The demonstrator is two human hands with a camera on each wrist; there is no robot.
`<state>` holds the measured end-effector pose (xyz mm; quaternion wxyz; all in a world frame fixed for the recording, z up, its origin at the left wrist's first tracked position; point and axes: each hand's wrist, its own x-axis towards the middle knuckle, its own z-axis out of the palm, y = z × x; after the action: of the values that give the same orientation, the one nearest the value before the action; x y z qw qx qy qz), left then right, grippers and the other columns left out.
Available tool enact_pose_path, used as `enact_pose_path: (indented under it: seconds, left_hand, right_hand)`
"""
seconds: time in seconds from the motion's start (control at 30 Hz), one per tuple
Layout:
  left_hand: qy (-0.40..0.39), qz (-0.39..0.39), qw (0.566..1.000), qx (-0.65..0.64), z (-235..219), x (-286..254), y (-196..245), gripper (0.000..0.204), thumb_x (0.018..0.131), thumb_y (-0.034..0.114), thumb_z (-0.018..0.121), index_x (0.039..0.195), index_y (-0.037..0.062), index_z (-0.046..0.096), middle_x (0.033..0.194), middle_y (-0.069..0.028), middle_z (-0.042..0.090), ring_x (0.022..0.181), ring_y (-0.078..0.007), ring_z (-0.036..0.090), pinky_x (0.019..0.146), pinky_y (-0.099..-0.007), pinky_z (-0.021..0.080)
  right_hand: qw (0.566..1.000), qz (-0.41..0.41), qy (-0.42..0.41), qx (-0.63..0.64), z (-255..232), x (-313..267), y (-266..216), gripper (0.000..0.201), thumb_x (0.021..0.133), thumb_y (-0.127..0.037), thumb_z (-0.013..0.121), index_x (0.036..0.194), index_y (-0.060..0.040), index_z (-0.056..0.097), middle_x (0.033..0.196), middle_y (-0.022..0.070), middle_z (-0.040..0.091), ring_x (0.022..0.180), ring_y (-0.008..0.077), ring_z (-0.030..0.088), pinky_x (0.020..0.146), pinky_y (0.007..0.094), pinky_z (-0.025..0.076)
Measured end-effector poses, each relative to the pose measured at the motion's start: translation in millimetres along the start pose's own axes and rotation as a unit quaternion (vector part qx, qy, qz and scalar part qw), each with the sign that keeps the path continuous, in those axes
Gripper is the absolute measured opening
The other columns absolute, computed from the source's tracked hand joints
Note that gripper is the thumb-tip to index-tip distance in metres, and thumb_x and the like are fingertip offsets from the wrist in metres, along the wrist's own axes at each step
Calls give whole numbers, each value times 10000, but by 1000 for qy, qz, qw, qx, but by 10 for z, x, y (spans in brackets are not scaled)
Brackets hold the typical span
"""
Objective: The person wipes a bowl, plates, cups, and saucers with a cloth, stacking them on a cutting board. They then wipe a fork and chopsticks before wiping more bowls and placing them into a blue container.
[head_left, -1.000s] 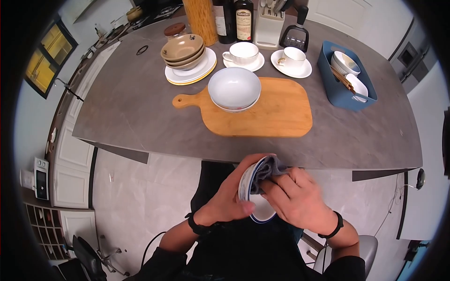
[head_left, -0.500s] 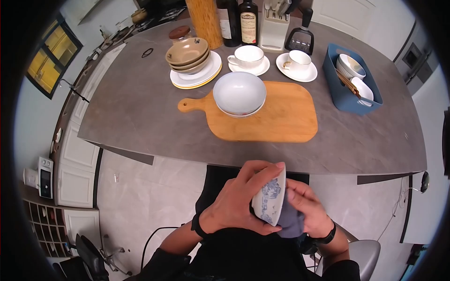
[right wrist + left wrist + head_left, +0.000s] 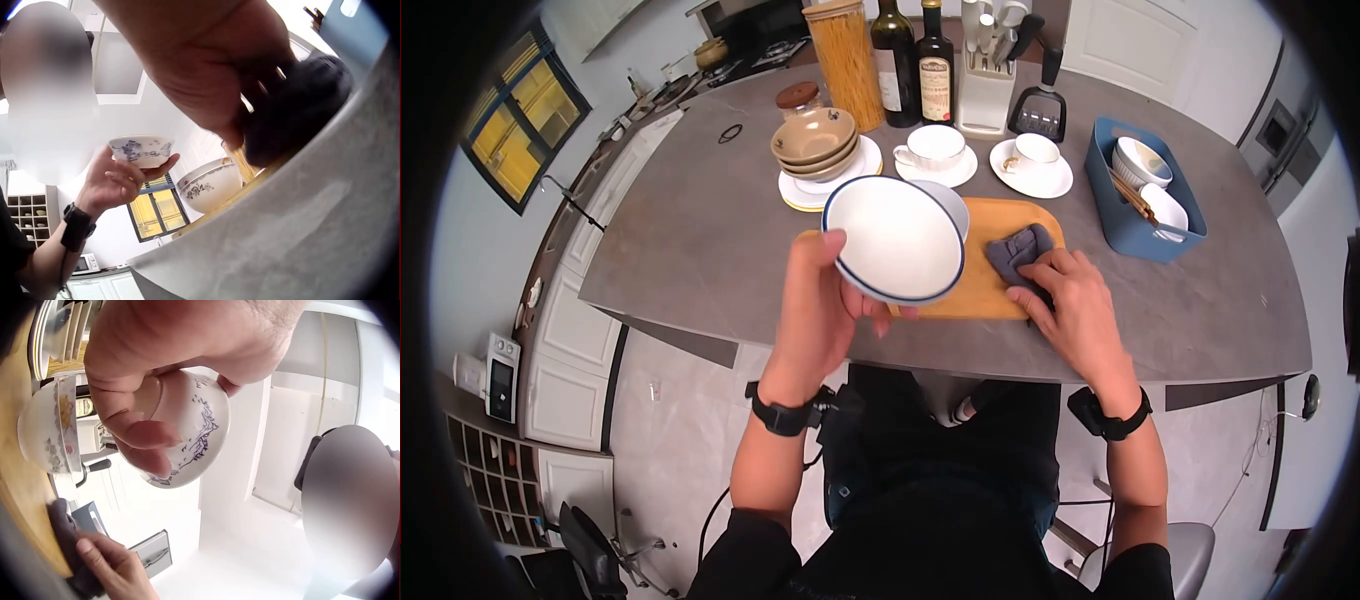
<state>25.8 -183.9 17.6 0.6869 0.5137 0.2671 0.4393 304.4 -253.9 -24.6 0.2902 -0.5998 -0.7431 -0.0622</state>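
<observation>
Bowl [image 3: 895, 240] in left hand [image 3: 818, 305]

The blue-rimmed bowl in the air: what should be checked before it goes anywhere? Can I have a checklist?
1. Left hand has a grip on the blue-rimmed bowl: ok.
2. Right hand is off that bowl, at the grey cloth: ok.
3. Held bowl is apart from the stacked bowls: ok.
4. Those bowls stand upright on the wooden board: ok.
5. Cloth is off the board: not ok.
6. Held bowl is fully dry: cannot tell.
</observation>
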Motion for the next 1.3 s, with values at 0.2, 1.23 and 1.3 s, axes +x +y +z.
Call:
enact_pose_path:
  seconds: [0.2,1.23,1.3]
  left_hand:
    - [-21,0,998,66,43,335,131,593,1020,488,387,1271,-23,550,952,-163,742,701,-229,719,520,-278,500]
    - [73,25,979,187,-357,430,-462,524,1055,298,603,1499,58,464,1363,-81,620,793,-106,708,555,-221,518]
    - [74,24,980,181,-367,445,-475,514,1057,285,599,1502,67,462,1400,-81,595,783,-108,701,550,-221,513]
  right_hand:
    - [962,-88,62,253,-267,691,-310,818,740,-390,907,1398,-46,562,1301,201,594,1250,370,566,1063,416,455]
    - [941,-95,-293,138,238,1473,-314,1112,714,-449,869,1499,142,349,1517,325,414,1418,410,445,1181,413,377]
    - [947,-93,-282,125,292,1452,-265,1120,718,-464,871,1497,147,346,1518,326,412,1417,410,446,1180,415,378]
